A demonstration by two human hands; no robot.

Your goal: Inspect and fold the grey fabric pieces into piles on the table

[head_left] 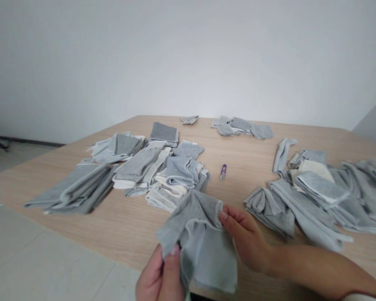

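Note:
A grey cloth [200, 238] hangs rumpled between both hands, just above the near edge of the wooden table [125, 228]. My left hand [159, 276] pinches its lower left corner at the bottom of the view. My right hand [244, 238] grips its right edge with thumb and fingers closed on the hem. Behind the cloth lies a heap of grey and cream cloths [172, 179].
Folded grey cloths [78, 188] lie at the left, a loose pile of grey and cream cloths [316, 192] at the right, and a few more cloths [241, 126] at the far edge. Small purple snips [223, 171] rest mid-table. Tiled floor [34, 259] shows at the left.

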